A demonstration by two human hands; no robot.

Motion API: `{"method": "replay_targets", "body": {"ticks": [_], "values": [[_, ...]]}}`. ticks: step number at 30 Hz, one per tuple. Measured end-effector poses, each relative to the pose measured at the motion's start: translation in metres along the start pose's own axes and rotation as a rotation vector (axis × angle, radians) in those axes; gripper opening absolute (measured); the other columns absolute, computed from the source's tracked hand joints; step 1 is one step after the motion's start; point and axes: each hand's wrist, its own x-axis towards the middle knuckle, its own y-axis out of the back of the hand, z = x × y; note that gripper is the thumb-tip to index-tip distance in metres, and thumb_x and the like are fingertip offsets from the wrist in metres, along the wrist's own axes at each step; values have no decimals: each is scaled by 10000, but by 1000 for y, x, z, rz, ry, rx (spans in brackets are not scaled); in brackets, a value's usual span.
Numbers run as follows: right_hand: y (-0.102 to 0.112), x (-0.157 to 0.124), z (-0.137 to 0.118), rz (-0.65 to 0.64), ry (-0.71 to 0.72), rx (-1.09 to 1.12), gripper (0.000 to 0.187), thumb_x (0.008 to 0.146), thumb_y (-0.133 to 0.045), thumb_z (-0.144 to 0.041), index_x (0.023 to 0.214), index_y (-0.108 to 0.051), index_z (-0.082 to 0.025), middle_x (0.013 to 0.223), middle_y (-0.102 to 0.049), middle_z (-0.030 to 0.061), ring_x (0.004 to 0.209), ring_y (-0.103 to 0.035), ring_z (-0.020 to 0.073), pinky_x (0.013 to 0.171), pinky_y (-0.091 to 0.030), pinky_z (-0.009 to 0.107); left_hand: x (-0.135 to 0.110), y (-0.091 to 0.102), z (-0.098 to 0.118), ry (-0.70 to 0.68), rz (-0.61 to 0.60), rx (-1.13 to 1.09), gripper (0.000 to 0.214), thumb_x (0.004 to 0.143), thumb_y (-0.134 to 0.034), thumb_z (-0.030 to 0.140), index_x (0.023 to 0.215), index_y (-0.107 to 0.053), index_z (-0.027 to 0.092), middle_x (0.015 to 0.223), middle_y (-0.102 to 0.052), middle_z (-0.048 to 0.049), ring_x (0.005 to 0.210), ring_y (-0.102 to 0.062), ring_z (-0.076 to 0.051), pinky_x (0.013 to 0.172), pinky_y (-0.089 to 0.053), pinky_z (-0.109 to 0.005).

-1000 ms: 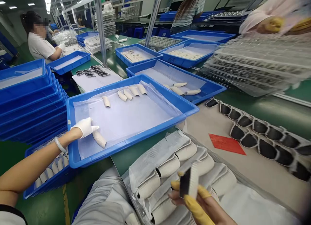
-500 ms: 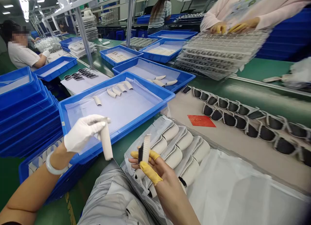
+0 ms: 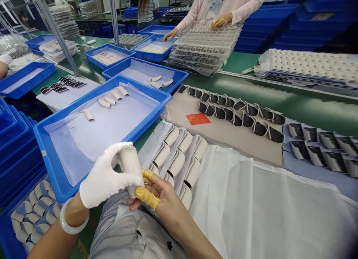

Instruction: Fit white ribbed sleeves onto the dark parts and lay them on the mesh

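My left hand [image 3: 102, 179], in a white glove, is wrapped round a cream, curved, ribbed shell [image 3: 131, 164] held upright over my lap. My right hand [image 3: 165, 201], with yellow finger covers on thumb and fingertip, pinches the lower end of the same shell. Whether one piece or two lie together there I cannot tell; the fingers hide part of it. Just beyond my right hand, rows of similar cream shells [image 3: 176, 165] lie between strips of white sheet. Several more loose cream shells [image 3: 104, 103] lie in the lined blue tray [image 3: 50, 154] ahead of my left hand.
Blue trays [image 3: 16, 139] are stacked at left; another tray [image 3: 5, 229] below holds cream shells. White-framed dark lenses [image 3: 260, 129] lie in rows at right, beside a red card [image 3: 198, 119]. Across the bench a person [image 3: 220, 5] handles stacked clear trays [image 3: 204, 46].
My hands have come together, the left lower and the right leftward, bringing their two cream pieces to one spot. The view has turned right. The person opposite has spread their hands apart.
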Motion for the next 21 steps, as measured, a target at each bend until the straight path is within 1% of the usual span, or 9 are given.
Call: {"method": "replay_targets", "body": {"ticks": [2, 5, 6, 8, 11, 13, 15, 18, 21], "values": [[1, 1, 2, 6, 10, -1, 496, 660, -779, -467, 1027, -611, -180, 701, -658, 4, 636, -669, 181, 679, -545, 344, 0, -5, 3, 0, 22, 68, 623, 540, -827, 242, 1121, -601, 259, 1097, -644, -28, 1005, -601, -227, 794, -530, -275], [3, 1, 6, -38, 5, -5, 501, 710, -745, -465, 1088, -596, -172, 674, -671, 7, 605, -676, 175, 671, -535, 335, 4, -10, 3, -5, 123, 3, 230, 717, -697, 336, 894, -644, 200, 837, -651, -12, 726, -617, -153, 557, -501, -207], [4, 1, 7, -61, 2, 4, 508, 723, -733, -467, 1106, -592, -163, 665, -672, 9, 579, -677, 175, 661, -529, 333, 6, -11, 3, -10, 134, -41, 198, 767, -645, 373, 838, -640, 188, 747, -630, -2, 604, -581, -122, 469, -457, -193], [4, 1, 8, -93, -6, 43, 514, 731, -723, -475, 1101, -597, -141, 649, -668, 14, 533, -670, 173, 633, -516, 326, 9, -11, 0, -7, 91, -143, 263, 828, -568, 432, 815, -630, 177, 585, -559, 28, 422, -465, -78, 367, -368, -187], [5, -1, 7, -116, -4, 126, 498, 726, -725, -479, 1054, -611, -122, 630, -656, 11, 505, -659, 161, 622, -503, 308, 12, -10, 0, 36, -22, -276, 322, 863, -515, 470, 892, -633, 172, 478, -484, 59, 332, -364, -55, 341, -336, -189], [5, -1, 4, -127, -1, 163, 484, 734, -717, -480, 1040, -611, -120, 611, -648, 7, 497, -654, 156, 630, -497, 301, 11, -9, 3, 64, -50, -273, 329, 840, -552, 472, 951, -649, 178, 598, -589, 21, 400, -454, -71, 368, -383, -193], [5, 0, 2, -121, 5, 186, 465, 746, -705, -486, 1024, -609, -125, 600, -644, 7, 498, -651, 158, 617, -490, 294, 10, -8, 6, 61, -64, -166, 370, 759, -666, 431, 1054, -650, 210, 893, -680, -38, 650, -622, -143, 494, -499, -218], [5, 1, 0, -107, 24, 206, 418, 769, -683, -486, 984, -610, -135, 590, -640, 8, 494, -640, 155, 601, -491, 287, 4, -6, 10, 34, -157, 43, 874, 552, -829, 304, 1344, -460, 310, 1247, -591, -71, 1091, -588, -307, 772, -565, -347], [7, 2, 1, -136, 44, 228, 407, 782, -667, -494, 966, -607, -136, 620, -645, 17, 464, -614, 140, 564, -495, 278, -1, -5, 11, 17, -218, 125, 1194, 442, -871, 256, 1457, -248, 338, 1311, -545, -99, 1172, -530, -373, 855, -541, -452]]}}
